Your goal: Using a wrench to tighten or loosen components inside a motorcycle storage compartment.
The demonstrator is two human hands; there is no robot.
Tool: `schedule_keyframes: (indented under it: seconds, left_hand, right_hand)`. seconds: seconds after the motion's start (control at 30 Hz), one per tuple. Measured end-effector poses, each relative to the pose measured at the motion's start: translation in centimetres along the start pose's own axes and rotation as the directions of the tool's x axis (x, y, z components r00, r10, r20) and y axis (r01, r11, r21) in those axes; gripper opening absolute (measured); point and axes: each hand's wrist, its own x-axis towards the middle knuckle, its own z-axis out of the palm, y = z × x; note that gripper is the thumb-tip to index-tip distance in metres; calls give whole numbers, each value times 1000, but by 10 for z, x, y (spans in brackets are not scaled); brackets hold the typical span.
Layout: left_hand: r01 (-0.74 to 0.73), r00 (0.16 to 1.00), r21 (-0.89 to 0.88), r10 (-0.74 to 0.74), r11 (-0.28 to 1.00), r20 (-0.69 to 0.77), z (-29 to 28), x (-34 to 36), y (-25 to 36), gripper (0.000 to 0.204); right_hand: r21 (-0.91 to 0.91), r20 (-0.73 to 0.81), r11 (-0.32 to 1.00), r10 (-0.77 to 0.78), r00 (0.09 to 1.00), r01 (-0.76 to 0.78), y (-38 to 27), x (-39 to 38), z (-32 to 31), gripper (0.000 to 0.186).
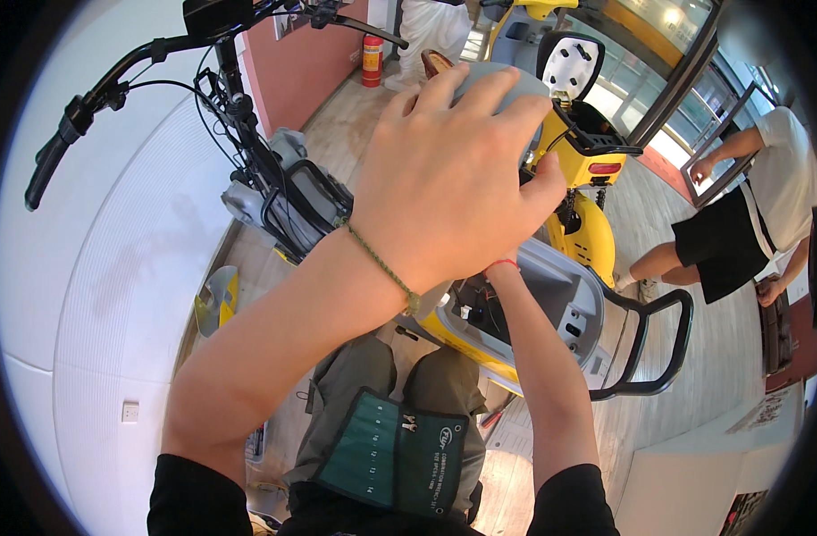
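My left hand is large in the centre, fingers spread and slightly bent over a grey panel or seat on the yellow vehicle, hiding much of it. Beneath it, my right hand reaches toward the vehicle's open grey compartment, its fingers hidden. Dark wiring and small parts sit inside that compartment, which has a black tubular rail at its right. A green tool roll lies across my lap.
Black handlebars with cables rise upper left beside a white curved wall. Another yellow scooter stands behind. A person stands at right, another at top. A red extinguisher stands by a wall. A red-handled tool lies low.
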Motion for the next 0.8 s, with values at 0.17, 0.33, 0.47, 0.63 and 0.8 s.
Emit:
schedule_keyframes:
  seconds: [0.17,0.33,0.47,0.63,0.8]
  left_hand:
    - [10,1000,-8,-10,1000,3,3,1,-1,35]
    - [20,1000,-15,-20,1000,0,1,2,-4,33]
    - [32,997,-30,-30,999,66,-6,2,-3,36]
    - [33,999,-31,-31,999,43,-5,-1,-4,35]
    - [50,999,-12,-50,999,11,-5,-3,-7,33]
  right_hand:
    - [-20,-36,996,-91,995,90,12,6,4,34]
    - [272,67,960,-79,995,58,21,13,-8,32]
    - [403,29,901,-187,982,159,15,14,-24,27]
    - [722,33,678,-229,973,135,-17,6,-55,20]
    - [837,315,418,161,935,-354,5,-45,-80,15]
